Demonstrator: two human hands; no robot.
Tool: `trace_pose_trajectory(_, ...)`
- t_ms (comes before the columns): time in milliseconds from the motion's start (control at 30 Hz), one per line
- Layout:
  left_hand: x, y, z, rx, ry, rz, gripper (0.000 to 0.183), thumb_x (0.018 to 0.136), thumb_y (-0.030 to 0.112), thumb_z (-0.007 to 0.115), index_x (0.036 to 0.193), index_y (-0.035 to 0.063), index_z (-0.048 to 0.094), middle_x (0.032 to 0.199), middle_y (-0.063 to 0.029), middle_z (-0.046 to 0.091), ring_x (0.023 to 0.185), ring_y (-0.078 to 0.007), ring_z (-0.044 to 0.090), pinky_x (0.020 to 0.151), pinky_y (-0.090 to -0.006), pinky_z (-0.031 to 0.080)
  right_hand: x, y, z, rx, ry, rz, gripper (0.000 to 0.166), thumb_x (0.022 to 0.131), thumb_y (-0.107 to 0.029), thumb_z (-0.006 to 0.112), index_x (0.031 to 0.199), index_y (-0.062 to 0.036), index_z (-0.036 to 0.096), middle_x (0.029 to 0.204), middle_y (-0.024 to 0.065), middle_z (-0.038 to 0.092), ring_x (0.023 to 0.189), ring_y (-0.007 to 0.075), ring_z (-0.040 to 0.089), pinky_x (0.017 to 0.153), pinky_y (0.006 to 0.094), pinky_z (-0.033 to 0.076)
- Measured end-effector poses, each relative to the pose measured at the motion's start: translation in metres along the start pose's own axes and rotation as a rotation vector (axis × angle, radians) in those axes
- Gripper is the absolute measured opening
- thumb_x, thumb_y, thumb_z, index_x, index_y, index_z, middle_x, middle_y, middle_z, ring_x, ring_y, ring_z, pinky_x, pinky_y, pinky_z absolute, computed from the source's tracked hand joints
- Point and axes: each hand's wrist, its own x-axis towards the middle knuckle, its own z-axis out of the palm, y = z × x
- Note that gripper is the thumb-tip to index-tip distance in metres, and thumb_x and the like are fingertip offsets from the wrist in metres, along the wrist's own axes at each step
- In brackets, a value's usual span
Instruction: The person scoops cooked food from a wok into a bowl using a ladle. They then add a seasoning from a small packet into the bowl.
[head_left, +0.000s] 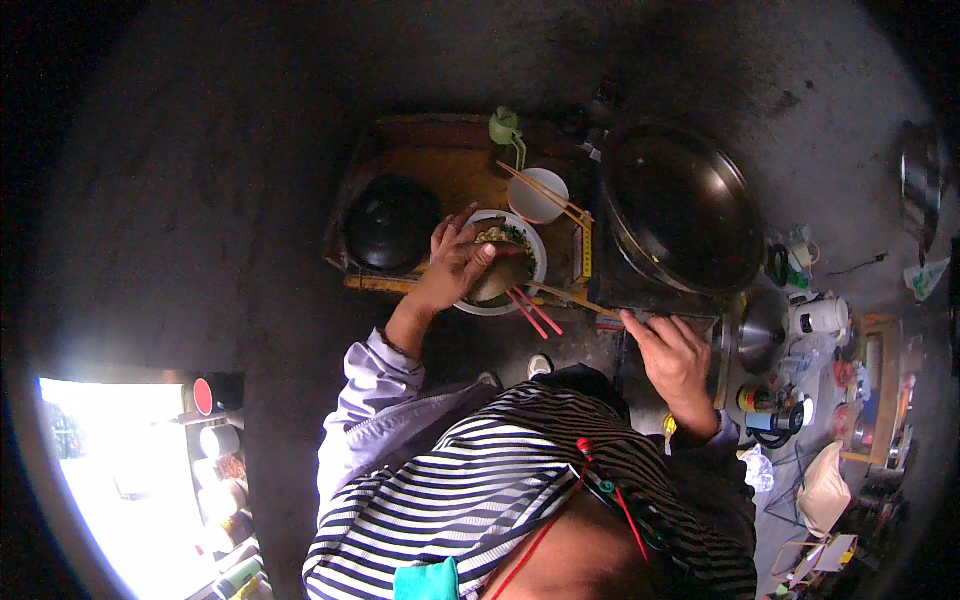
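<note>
My left hand (456, 259) is over a white bowl (541, 251), fingers spread and thumb pointing right. Chopped green and yellow food (504, 234) shows inside the bowl. Just below the thumb is a pale tan, smooth piece (499, 279); whether the hand grips it is unclear. My right hand (671, 356) holds the end of a thin wooden stick or handle (574, 297). Its far end meets the pale piece, and I cannot tell whether the two are joined. A pair of pink chopsticks (534, 313) leans out over the bowl's near rim.
Behind the bowl stands a smaller white bowl (536, 201) with wooden chopsticks (547, 189) across it, near a green handled item (505, 127). A black rounded vessel or lid (391, 223) sits left on the wooden surface (457, 171). A large wok (682, 210) is at right, beside a metal lid (763, 332).
</note>
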Motion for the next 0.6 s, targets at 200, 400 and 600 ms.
trace_pose_trajectory(200,-0.010,-0.043,0.030,-0.219,0.176,-0.456,0.035,0.093,0.041,0.051,0.103,0.0143,0.071,0.123,-0.0081,0.057,0.124,-0.0296,0.042,0.106,-0.0395,0.025,-0.011,0.007,-0.017,0.091,0.022,0.073,0.035,0.071,-0.003,0.067,0.103,-0.0153,0.071,0.074,0.0022,0.055,0.064,0.0202,0.058,0.053,0.0313,0.047)
trace_pose_trajectory(400,-0.016,-0.078,0.021,-0.093,-0.006,-0.233,0.043,0.078,0.014,0.070,0.120,0.0138,0.060,0.111,-0.0094,0.061,0.106,-0.0293,0.053,0.100,-0.0408,0.031,-0.028,0.024,-0.044,0.558,0.115,0.556,0.029,0.084,0.002,0.061,0.111,-0.0067,0.067,0.090,0.0107,0.068,0.078,0.0162,0.066,0.065,0.0264,0.051)
trace_pose_trajectory(600,-0.012,-0.033,0.017,0.303,0.136,-0.022,0.051,0.068,0.003,0.072,0.116,0.0133,0.060,0.107,-0.0074,0.061,0.109,-0.0297,0.052,0.096,-0.0405,0.036,-0.046,0.091,-0.080,0.221,0.148,0.844,0.027,0.093,-0.016,0.055,0.119,-0.0103,0.064,0.104,0.0092,0.069,0.087,0.0156,0.064,0.077,0.0283,0.048)
